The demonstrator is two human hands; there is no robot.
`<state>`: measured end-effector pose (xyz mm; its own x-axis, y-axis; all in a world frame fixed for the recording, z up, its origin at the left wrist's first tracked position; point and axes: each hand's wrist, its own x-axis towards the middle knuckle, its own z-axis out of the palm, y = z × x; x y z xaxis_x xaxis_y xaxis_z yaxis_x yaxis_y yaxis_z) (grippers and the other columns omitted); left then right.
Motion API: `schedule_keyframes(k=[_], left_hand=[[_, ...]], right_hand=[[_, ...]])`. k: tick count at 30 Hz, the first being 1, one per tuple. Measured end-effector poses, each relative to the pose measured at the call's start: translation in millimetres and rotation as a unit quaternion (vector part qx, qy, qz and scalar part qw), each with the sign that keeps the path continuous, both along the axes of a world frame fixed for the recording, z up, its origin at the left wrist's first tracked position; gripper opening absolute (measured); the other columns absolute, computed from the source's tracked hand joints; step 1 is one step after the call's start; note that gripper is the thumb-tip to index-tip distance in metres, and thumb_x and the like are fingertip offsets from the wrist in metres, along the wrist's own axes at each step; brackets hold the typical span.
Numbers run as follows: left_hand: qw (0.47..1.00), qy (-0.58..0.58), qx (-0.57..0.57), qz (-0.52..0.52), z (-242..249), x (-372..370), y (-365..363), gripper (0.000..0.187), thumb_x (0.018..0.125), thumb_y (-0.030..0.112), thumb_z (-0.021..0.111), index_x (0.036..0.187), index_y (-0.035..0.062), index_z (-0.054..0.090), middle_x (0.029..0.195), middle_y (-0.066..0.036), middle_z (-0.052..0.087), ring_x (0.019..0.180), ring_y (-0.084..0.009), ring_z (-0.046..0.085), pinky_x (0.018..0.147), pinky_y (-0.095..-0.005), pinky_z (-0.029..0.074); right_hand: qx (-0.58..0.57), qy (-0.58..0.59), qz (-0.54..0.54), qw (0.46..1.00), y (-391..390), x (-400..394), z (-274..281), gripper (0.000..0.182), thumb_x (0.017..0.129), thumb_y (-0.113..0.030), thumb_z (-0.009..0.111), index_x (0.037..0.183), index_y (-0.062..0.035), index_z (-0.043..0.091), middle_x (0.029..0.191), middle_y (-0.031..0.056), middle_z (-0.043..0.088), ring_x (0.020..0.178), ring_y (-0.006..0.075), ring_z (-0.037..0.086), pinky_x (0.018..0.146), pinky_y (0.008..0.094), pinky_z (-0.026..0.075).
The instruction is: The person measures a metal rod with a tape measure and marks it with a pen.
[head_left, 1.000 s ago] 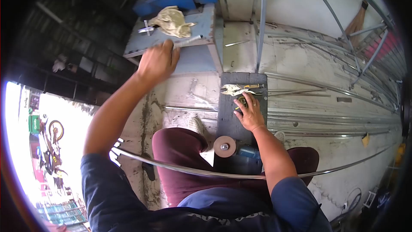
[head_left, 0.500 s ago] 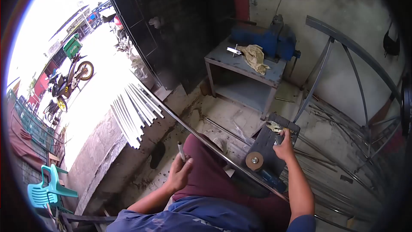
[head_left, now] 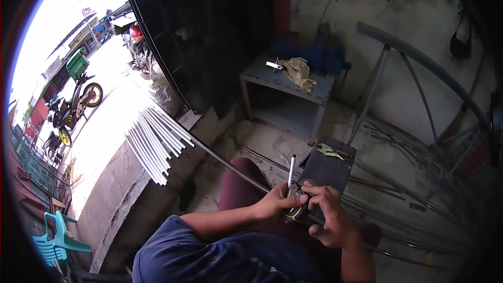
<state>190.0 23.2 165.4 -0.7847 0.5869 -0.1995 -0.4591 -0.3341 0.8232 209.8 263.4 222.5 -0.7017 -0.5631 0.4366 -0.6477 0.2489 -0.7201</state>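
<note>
Head view, single frame.

Writing: none legible. A green box (head_left: pixel 77 64) on a motorcycle (head_left: pixel 73 106) at upper left carries markings too small to read.

Surroundings:
- Bundle of pale metal strips (head_left: pixel 156 142), left of centre, lying on a concrete ledge with their ends fanned out.
- Long thin metal rod (head_left: pixel 230 166), running from beside the bundle diagonally down to the hands, crossing the maroon-clad knee (head_left: pixel 242 186).
- Dark stool top (head_left: pixel 327 170), right of centre, just above the hands; locking pliers (head_left: pixel 331 151) lie at its far edge.
- Grey metal workbench (head_left: pixel 285 91), upper centre, with a yellowish rag (head_left: pixel 298 72), a small metal piece (head_left: pixel 274 65) and a blue vise (head_left: pixel 325 50) in shadow.
- Curved steel frame (head_left: pixel 414 68), upper right, leaning at the wall; more bars on the floor beneath it.
- Turquoise plastic chair (head_left: pixel 55 236), lower left.

Items in hand, lower centre of frame:
- Tape measure (head_left: pixel 297 207): black case with yellow trim, compact, rounded. It sits between both hands, directly in front of the stool top and over the rod.
- Left hand (head_left: pixel 275 202): fingers closed round the left side of the tape measure; a white marker (head_left: pixel 291 170) stands upright from this hand, dark cap uppermost.
- Right hand (head_left: pixel 327 215): fingers curled over the top and right side of the tape measure, gripping it.
</note>
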Motion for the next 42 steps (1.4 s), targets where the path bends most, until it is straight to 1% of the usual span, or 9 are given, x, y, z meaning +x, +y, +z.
schedule_keyframes(k=[3,9,14,20,24,26,28,33,42], left_hand=[[0.999,0.022,-0.006,-0.041,7,10,-6,0.084,0.092,0.037,0.093,0.152,-0.0007,0.047,0.123,-0.002,0.067,0.113,-0.0099,0.063,0.098,-0.0288,0.053],[0.977,0.107,-0.031,-0.179,2,26,-19,0.087,0.084,0.037,0.098,0.144,0.0004,0.047,0.123,-0.005,0.065,0.113,-0.013,0.062,0.099,-0.0324,0.053],[0.969,0.142,-0.068,-0.189,-14,35,-21,0.09,0.082,0.037,0.101,0.139,-0.0019,0.043,0.118,-0.01,0.068,0.111,-0.0156,0.065,0.095,-0.0328,0.055],[0.983,0.04,0.062,-0.166,-40,41,-49,0.07,0.094,0.037,0.091,0.142,0.0,0.056,0.128,-0.01,0.07,0.117,-0.0183,0.068,0.104,-0.0353,0.054],[0.982,-0.098,0.14,-0.08,-29,42,-53,0.054,0.098,0.016,0.082,0.143,0.0017,0.056,0.124,-0.011,0.07,0.117,-0.0239,0.072,0.104,-0.04,0.057],[0.974,-0.09,0.183,-0.098,-46,33,-49,0.04,0.11,0.039,0.062,0.113,-0.0014,0.068,0.102,-0.013,0.071,0.103,-0.0233,0.072,0.093,-0.0368,0.057],[0.981,-0.035,0.101,-0.162,-52,24,-46,0.076,0.118,0.056,0.036,0.082,-0.0006,0.07,0.083,-0.012,0.067,0.083,-0.0197,0.067,0.079,-0.0344,0.054],[0.974,0.017,-0.014,-0.224,-6,33,-20,0.06,0.12,0.052,0.041,0.104,0.0012,0.069,0.082,-0.006,0.064,0.077,-0.0134,0.062,0.076,-0.0307,0.05],[0.971,0.177,-0.141,-0.08,51,20,13,0.047,0.119,0.035,0.055,0.087,0.0019,0.064,0.075,-0.001,0.061,0.072,-0.0085,0.059,0.066,-0.0316,0.048]], right_hand=[[-0.18,-0.149,-0.019,0.972,-11,1,-17,0.046,0.112,-0.047,0.065,0.112,-0.0012,0.059,0.129,0.0173,0.072,0.119,0.0293,0.069,0.105,0.0427,0.051],[-0.179,-0.398,0.049,0.898,-39,-11,-16,0.036,0.114,-0.031,0.066,0.13,0.0007,0.065,0.132,0.0156,0.072,0.109,0.017,0.069,0.097,0.0358,0.057],[-0.383,-0.296,0.0,0.875,-58,-10,-21,0.028,0.119,-0.032,0.052,0.115,-0.0052,0.056,0.095,0.0173,0.075,0.096,0.0286,0.076,0.098,0.0432,0.059],[-0.229,-0.203,-0.185,0.934,24,-10,-23,0.024,0.113,-0.026,0.069,0.107,-0.003,0.067,0.094,-0.0019,0.059,0.072,0.0037,0.049,0.065,0.0228,0.043],[-0.197,-0.192,-0.169,0.947,25,8,-55,0.029,0.112,-0.031,0.07,0.111,-0.0021,0.068,0.096,0.0032,0.057,0.079,0.0105,0.054,0.073,0.0264,0.048],[-0.193,-0.115,-0.163,0.961,22,13,-48,0.033,0.11,-0.035,0.072,0.11,-0.0023,0.068,0.097,0.0044,0.058,0.083,0.013,0.055,0.076,0.0288,0.047],[-0.211,-0.094,-0.17,0.958,20,20,-49,0.037,0.108,-0.038,0.074,0.101,-0.0017,0.073,0.097,0.003,0.06,0.081,0.0076,0.052,0.07,0.0229,0.039],[-0.26,-0.181,-0.058,0.947,-16,33,-41,0.019,0.109,-0.021,0.074,0.109,-0.0022,0.072,0.1,0.0085,0.07,0.08,0.0091,0.058,0.071,0.0249,0.046],[-0.413,-0.092,-0.216,0.88,-27,33,-39,0.03,0.115,-0.026,0.063,0.104,0.0017,0.064,0.09,0.0111,0.067,0.077,0.0142,0.062,0.07,0.0298,0.047]])
